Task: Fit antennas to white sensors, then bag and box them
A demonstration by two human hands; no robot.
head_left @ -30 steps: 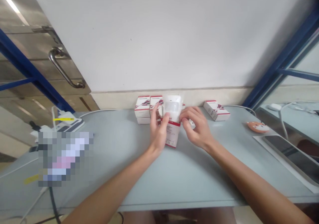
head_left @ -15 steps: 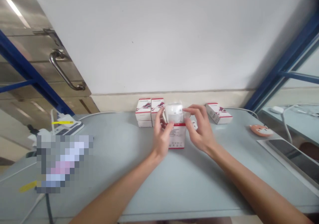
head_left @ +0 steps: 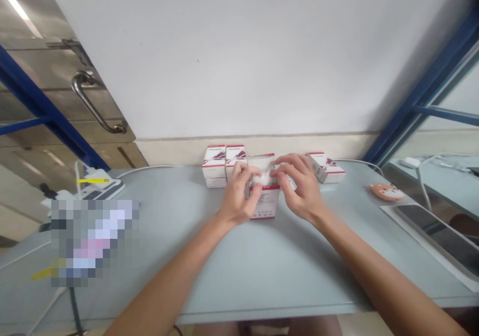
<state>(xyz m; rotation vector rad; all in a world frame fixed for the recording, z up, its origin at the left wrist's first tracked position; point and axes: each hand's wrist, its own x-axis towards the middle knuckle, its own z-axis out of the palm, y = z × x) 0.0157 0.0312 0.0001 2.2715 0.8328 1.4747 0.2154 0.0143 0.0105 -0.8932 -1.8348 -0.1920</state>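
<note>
A white-and-red product box (head_left: 264,207) stands upright on the table between my hands, its top open. A white item in clear plastic (head_left: 263,177) sits in its mouth, partly down inside. My left hand (head_left: 237,196) grips the box's left side, with the thumb near its front. My right hand (head_left: 299,189) curls over the top right corner, fingertips on the plastic-wrapped item. Just behind my left hand stand matching boxes (head_left: 224,164), and another box (head_left: 325,168) lies tilted near my right fingers.
The pale grey table (head_left: 224,276) has a power strip (head_left: 99,184) and cables at the left, with a pixelated patch (head_left: 93,241) hiding something. An orange fox-faced mouse (head_left: 387,192) and a tablet (head_left: 437,236) lie at the right. A wall stands behind.
The white item has sunk lower into the box, which now stands straighter. My right hand has moved down onto the box's top, and my left hand has closed in on its side.
</note>
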